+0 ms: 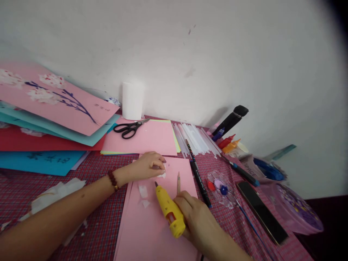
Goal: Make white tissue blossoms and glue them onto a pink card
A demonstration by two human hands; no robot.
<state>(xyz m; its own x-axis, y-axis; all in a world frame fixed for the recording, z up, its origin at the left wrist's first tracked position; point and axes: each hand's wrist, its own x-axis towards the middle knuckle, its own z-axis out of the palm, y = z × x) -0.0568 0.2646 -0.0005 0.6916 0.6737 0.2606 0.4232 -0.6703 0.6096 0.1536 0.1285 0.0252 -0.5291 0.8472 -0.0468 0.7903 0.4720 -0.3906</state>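
Sheets of pink paper [160, 232] lie in front of me. My left hand [150, 166] is over their upper part, thumb and fingers pinched on a small white paper piece [162, 175]. My right hand [197, 217] is wrapped round a yellow hot glue gun [170, 212], its dark nozzle pointing up and left, below the left fingertips. Two white paper scraps, one of them a small strip [143, 191], rest on the pink sheet left of the nozzle. A pencil [178, 184] sticks out beyond my right knuckles; whether that hand touches it I cannot tell.
Black scissors [130, 127] lie on stacked pink paper behind. Flower cards [89, 119] are piled left, tissue [54, 195] below. A white roll [132, 100] stands by the wall. Rightward are glue sticks [194, 137], a marker [200, 183], a paint palette [219, 190] and a phone [262, 212].
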